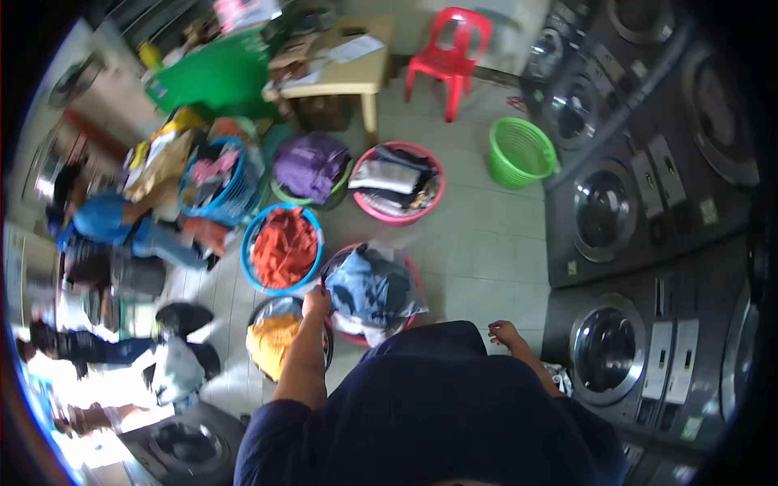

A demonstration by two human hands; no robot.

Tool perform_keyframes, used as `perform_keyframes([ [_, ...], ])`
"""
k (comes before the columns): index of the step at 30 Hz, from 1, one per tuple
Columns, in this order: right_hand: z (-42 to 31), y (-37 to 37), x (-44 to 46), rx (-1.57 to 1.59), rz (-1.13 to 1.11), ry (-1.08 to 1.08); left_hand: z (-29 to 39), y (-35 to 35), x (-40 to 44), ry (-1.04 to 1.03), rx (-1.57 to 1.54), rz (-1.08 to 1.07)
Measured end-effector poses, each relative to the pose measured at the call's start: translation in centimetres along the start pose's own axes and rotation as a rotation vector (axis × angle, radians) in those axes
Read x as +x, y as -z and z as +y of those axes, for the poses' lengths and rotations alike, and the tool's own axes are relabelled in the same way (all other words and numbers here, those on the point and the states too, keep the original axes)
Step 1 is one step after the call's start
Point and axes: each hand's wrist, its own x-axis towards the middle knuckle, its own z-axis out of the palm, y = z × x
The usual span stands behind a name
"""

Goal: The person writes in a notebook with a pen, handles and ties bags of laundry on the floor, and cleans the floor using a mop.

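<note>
One pink-red laundry basket (pixel 416 279) stands on the tiled floor (pixel 478 235) directly before the person in the navy shirt (pixel 454 405), heaped with blue clothes (pixel 365 283) in a clear plastic bag (pixel 415 305). The left hand (pixel 317 302) reaches to the basket's left edge, fingers curled; whether they have hold of the rim or the bag, I cannot tell. The right hand (pixel 504 334) hangs well apart to the right, partly open with loosely bent fingers, holding nothing. Near the left forearm sits a dark-rimmed basket (pixel 328 344) of yellow-orange fabric (pixel 271 344); just beyond the hand is a blue basket (pixel 245 251) of orange-red clothes (pixel 284 249). Farther off stand a pink basket (pixel 440 182) with folded dark and grey garments (pixel 393 174), a green basket (pixel 347 178) under a purple bundle (pixel 308 166), and a lime-green basket (pixel 502 162) near stacked front-loading machines (pixel 604 206). A red plastic chair (pixel 450 66) stands near a pale yellow table (pixel 356 74).
</note>
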Motion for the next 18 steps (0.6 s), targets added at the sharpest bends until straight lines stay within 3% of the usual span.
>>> perform_keyframes([
  [2,0.3,3.2,3.0,-0.136,0.021,0.063,8.1,-1.1,5.2,-0.16,-0.058,0.009],
  [3,0.3,4.3,5.6,-0.265,0.016,0.135,9.6,-1.5,5.9,-0.16,-0.116,-0.027],
  [5,-0.9,6.9,6.8,-0.14,0.074,0.124,11.7,-4.4,6.6,-0.313,-0.159,-0.065],
  [7,-2.5,10.1,7.2,-0.149,0.058,0.102,12.4,-8.2,5.7,-0.337,-0.107,-0.138],
  [11,-5.1,16.9,11.1,-0.169,-0.067,0.13,12.3,-12.9,-1.0,-0.112,0.178,-0.515],
  [14,-9.2,21.4,12.3,0.092,-0.096,0.123,10.0,-17.6,-5.4,0.029,0.27,-0.501],
  [15,-10.5,22.6,13.6,0.063,-0.129,0.131,8.6,-19.6,-7.1,0.064,0.311,-0.484],
  [17,-15.4,23.8,15.6,-0.002,-0.242,0.121,11.4,-17.2,-7.9,0.174,0.279,-0.621],
  [18,-18.0,23.7,16.6,0.031,-0.264,0.204,10.8,-18.6,-7.6,0.242,0.209,-0.559],
])
